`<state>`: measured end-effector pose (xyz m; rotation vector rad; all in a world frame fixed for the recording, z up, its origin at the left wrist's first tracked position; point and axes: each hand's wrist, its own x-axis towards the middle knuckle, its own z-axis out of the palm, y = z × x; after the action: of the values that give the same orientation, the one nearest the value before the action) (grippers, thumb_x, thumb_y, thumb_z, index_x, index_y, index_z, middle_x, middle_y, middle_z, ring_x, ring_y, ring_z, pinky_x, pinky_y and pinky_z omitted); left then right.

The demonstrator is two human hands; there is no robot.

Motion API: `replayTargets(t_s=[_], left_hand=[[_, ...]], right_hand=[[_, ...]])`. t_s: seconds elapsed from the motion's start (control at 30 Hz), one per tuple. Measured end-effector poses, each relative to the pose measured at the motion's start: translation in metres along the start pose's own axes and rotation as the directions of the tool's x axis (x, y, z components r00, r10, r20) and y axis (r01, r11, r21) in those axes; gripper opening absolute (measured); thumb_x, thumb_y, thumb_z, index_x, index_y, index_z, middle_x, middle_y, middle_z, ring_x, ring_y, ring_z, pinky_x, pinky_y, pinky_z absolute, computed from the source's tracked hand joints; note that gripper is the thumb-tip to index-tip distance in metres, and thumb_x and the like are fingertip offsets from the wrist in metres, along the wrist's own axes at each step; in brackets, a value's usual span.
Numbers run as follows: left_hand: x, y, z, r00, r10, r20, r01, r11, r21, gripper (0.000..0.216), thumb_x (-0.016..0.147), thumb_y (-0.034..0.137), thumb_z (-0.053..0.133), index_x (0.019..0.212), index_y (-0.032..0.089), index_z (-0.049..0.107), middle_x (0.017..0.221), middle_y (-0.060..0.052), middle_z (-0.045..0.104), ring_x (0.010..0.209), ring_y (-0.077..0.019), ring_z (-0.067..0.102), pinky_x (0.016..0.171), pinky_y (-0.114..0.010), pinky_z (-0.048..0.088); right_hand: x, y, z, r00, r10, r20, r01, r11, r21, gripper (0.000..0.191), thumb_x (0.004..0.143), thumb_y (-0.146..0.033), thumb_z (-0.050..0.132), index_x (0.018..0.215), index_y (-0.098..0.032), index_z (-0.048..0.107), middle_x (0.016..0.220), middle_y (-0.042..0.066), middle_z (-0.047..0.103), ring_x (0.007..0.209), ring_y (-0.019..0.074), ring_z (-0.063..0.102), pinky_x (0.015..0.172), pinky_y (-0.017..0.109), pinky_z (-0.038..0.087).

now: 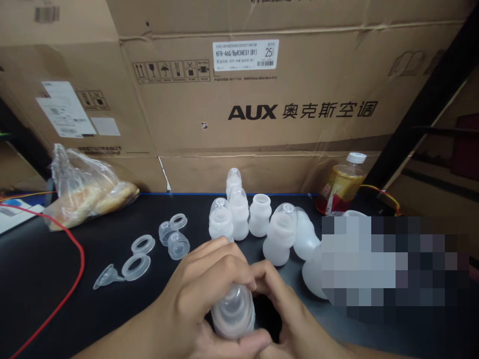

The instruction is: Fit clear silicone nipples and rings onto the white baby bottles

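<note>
Both hands are closed around a small translucent baby bottle (232, 316) with a clear domed cap, low in the middle of the head view. My left hand (204, 286) wraps it from the left, fingers arched over the top. My right hand (282, 299) curls in from the right, its fingertips meeting the left hand's fingers near the cap. Much of the bottle is hidden by the hands. Just beyond stand capped bottles (279, 237) and an uncapped bottle (260, 217). To the left lie clear caps (178, 247), ring collars (136, 268) and a small funnel-shaped piece (108, 277).
Bread in a plastic bag (92, 197) lies at the back left, with a red cable (80, 259) curving nearby. A drink bottle (342, 184) stands at the back right. A large cardboard box (187, 134) walls off the black table's (112, 319) rear. Pixelation covers the right side.
</note>
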<state>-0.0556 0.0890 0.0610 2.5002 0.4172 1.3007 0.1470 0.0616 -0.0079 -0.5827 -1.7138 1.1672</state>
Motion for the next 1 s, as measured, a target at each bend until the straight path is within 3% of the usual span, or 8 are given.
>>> replayTargets(t_s=[0.07,0.17,0.37,0.57,0.73,0.9,1.0], left_hand=[[0.0,0.0,-0.001,1.0,0.001,0.009,-0.001,1.0,0.018,0.041,0.09,0.028,0.092,0.115,0.024,0.059,0.093,-0.001,0.073,0.077,-0.0183,0.065,0.069,-0.034,0.055],[0.0,0.003,-0.001,1.0,-0.01,0.01,0.01,0.999,0.045,0.041,0.087,0.016,0.088,0.114,0.024,0.06,0.092,0.0,0.073,0.077,-0.0186,0.065,0.071,-0.036,0.057],[0.0,0.007,0.002,0.999,-0.015,-0.045,0.016,0.999,0.028,0.044,0.077,0.005,0.08,0.111,0.024,0.06,0.09,0.0,0.071,0.075,-0.0179,0.065,0.068,-0.034,0.057],[0.002,0.006,0.005,0.998,0.0,-0.067,0.003,0.999,0.04,0.041,0.076,0.004,0.075,0.109,0.024,0.059,0.086,0.001,0.069,0.072,-0.0166,0.062,0.065,-0.033,0.056],[-0.001,0.007,0.005,0.997,-0.01,-0.08,0.014,0.999,0.05,0.044,0.074,0.002,0.074,0.109,0.024,0.06,0.087,0.001,0.069,0.073,-0.017,0.063,0.066,-0.034,0.056],[-0.002,0.005,0.005,0.996,-0.005,-0.091,0.009,0.999,0.052,0.042,0.074,0.003,0.072,0.108,0.024,0.059,0.086,0.001,0.067,0.072,-0.0166,0.063,0.064,-0.033,0.057],[-0.001,0.008,0.004,0.996,-0.007,-0.086,0.012,0.998,0.065,0.042,0.074,0.002,0.071,0.107,0.024,0.058,0.086,0.001,0.069,0.073,-0.0165,0.065,0.065,-0.032,0.058]], right_hand=[[0.001,-0.004,0.0,1.0,0.015,0.009,-0.015,1.0,0.021,0.051,0.09,-0.04,0.099,0.115,-0.028,0.056,0.102,0.001,0.078,0.095,0.0222,0.076,0.088,0.03,0.06],[0.001,-0.002,0.0,0.999,0.047,0.009,-0.047,0.999,0.008,0.052,0.09,-0.039,0.099,0.115,-0.028,0.056,0.103,0.001,0.078,0.094,0.0214,0.074,0.088,0.031,0.06],[0.0,0.019,0.001,1.0,-0.025,0.008,0.026,0.996,-0.088,0.054,0.088,-0.049,0.095,0.114,-0.029,0.052,0.099,0.002,0.073,0.084,0.0229,0.07,0.079,0.033,0.063],[-0.002,0.017,0.0,0.996,-0.092,0.02,0.093,0.994,-0.049,0.054,0.088,-0.036,0.099,0.116,-0.03,0.053,0.1,0.0,0.074,0.083,0.0193,0.068,0.08,0.028,0.061],[0.0,0.009,0.001,1.0,0.002,-0.012,-0.003,1.0,-0.029,0.053,0.088,-0.038,0.1,0.114,-0.029,0.055,0.1,-0.001,0.073,0.085,0.0191,0.068,0.084,0.028,0.061],[0.001,0.014,0.0,0.997,-0.066,0.027,0.067,0.997,-0.045,0.057,0.087,-0.04,0.1,0.112,-0.029,0.05,0.1,0.0,0.076,0.085,0.0202,0.069,0.081,0.029,0.061],[-0.001,0.006,0.0,1.0,0.019,0.011,-0.019,0.999,-0.041,0.054,0.089,-0.042,0.099,0.113,-0.028,0.053,0.106,0.002,0.078,0.092,0.0219,0.072,0.086,0.031,0.061]])
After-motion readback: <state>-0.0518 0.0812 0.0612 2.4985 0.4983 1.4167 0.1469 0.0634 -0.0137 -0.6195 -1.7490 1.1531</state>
